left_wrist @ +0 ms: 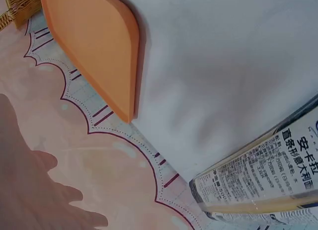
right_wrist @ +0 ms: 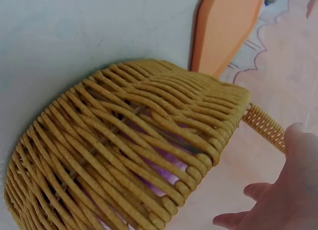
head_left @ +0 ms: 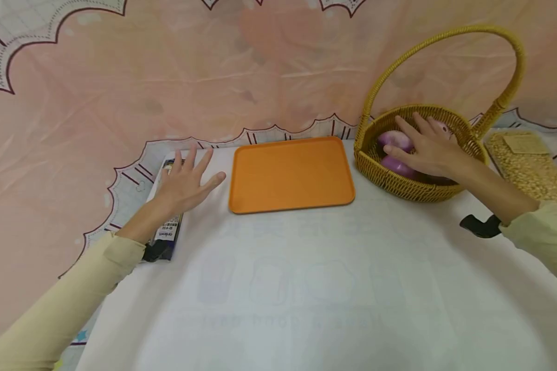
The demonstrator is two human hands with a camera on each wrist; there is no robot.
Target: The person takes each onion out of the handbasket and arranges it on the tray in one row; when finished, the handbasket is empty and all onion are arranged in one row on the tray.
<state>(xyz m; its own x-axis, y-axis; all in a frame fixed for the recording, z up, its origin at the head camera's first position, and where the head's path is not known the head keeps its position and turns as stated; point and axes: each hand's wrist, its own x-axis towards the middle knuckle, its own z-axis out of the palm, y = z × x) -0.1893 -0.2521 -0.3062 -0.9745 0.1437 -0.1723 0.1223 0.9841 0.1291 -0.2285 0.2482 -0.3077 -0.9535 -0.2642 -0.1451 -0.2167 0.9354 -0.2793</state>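
Note:
My right hand point(head_left: 429, 149) is over the wicker basket point(head_left: 399, 181) with its fingers spread. Under it, inside the basket, lie shiny purple rounded things point(head_left: 396, 139), partly covered by the hand; I cannot tell whether the fingertips touch them. In the right wrist view the hand point(right_wrist: 283, 195) shows beyond the basket's woven side point(right_wrist: 109, 140), apart from the rim. My left hand point(head_left: 181, 188), fingers spread and holding nothing, hovers above a spaghetti pack point(head_left: 168, 232) at the table's left edge. The pack's printed label point(left_wrist: 268, 170) shows in the left wrist view.
An orange tray point(head_left: 291, 175) lies flat at the back of the white table point(head_left: 297, 278), between the hands. A clear bag of yellow kernels point(head_left: 534, 165) lies right of the basket. The basket's tall handle point(head_left: 445, 35) arches upward. A patterned cloth point(head_left: 190, 77) hangs behind.

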